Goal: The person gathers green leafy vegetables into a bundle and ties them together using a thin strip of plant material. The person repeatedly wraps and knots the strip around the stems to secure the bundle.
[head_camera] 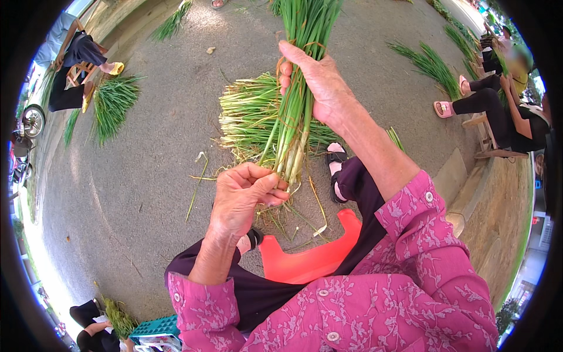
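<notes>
My right hand [321, 83] is wrapped around a bunch of slender green onions [292, 123], its leafy tops pointing away from me. Thin brown strands loop around the bunch near my thumb. At its pale root ends, the fingertips of my left hand [248, 193] are pinched together on a stalk; the exact grip is partly hidden by the fingers. Below and behind the held bunch, a pile of green onions [248, 116] lies on the asphalt, pale ends to the left. Loose trimmings [281, 224] are scattered between my feet.
A red plastic stool [303, 264] is under me. People sit on low wooden chairs at left [81, 70] and right [484, 136]. More green onions lie at left [115, 105] and right [429, 68]. A teal crate [156, 328] stands at lower left, near another person.
</notes>
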The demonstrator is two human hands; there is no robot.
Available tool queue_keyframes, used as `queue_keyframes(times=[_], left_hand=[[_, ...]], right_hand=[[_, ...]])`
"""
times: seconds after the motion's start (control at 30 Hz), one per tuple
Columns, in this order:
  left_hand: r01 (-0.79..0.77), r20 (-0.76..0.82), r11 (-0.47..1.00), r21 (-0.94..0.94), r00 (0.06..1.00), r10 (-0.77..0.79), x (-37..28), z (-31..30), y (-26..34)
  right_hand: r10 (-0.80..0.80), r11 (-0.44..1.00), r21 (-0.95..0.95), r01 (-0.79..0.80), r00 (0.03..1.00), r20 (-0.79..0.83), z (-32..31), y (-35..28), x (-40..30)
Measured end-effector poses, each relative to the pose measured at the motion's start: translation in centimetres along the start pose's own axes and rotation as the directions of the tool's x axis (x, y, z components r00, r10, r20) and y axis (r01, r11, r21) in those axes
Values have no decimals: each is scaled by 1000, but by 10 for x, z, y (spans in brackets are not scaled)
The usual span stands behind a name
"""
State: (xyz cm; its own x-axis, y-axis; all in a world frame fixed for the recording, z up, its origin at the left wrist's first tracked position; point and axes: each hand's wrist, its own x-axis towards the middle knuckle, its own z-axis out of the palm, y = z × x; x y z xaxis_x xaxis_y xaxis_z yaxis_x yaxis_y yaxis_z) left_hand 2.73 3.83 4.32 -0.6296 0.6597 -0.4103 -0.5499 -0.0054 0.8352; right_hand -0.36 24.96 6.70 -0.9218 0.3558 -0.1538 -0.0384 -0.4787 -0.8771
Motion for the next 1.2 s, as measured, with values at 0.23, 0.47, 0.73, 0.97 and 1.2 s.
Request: queue_keyframes(times=[0.23, 0.47, 0.73, 0.97, 1.2], left_hand=[[-100, -45, 995, 23, 994, 101, 0, 4, -1], [-132, -12, 990, -54, 991, 132, 1, 4, 0], [-146, -78, 989, -16, 986, 144, 2, 5, 2], [-110, -47, 994, 7, 993, 110, 5, 0, -6], [-131, -110, 988, 77, 984, 139, 4, 2, -4]], right_hand=[[-7, 1000, 28, 9, 997, -76, -1, 0, 1], [-13, 1000, 25, 16, 996, -94, -3, 2, 3], [-8, 1000, 19, 9, 998, -58, 2, 1, 0], [-38, 999, 11, 38, 998, -54, 9, 7, -2], [-59, 998, -20, 57, 995, -80, 11, 9, -3]])
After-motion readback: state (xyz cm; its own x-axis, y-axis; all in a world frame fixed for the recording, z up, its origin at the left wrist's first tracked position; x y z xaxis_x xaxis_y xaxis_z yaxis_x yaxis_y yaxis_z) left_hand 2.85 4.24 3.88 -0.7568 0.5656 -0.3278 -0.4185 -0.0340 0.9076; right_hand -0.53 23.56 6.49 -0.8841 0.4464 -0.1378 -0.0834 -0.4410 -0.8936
